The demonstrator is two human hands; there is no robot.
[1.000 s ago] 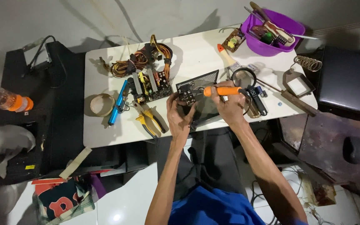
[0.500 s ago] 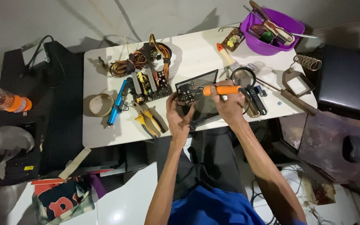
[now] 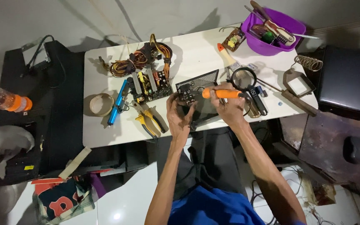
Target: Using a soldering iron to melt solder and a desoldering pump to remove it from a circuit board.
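Since a second ago little has moved: my right hand (image 3: 230, 109) still grips the orange tool (image 3: 221, 94), fingers wrapped tight, tip at 9 o'clock on the black case (image 3: 201, 89) at the table's (image 3: 105, 133) near edge. My left hand (image 3: 179, 114) pinches the case's left side. At 2 o'clock, the purple bowl (image 3: 271, 29) holds tools.

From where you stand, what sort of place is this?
Probably a small electronics repair bench at home. On the white table lie a circuit board with bundled wires, yellow-handled pliers and a magnifying glass, and the right hand holds an orange-handled tool.
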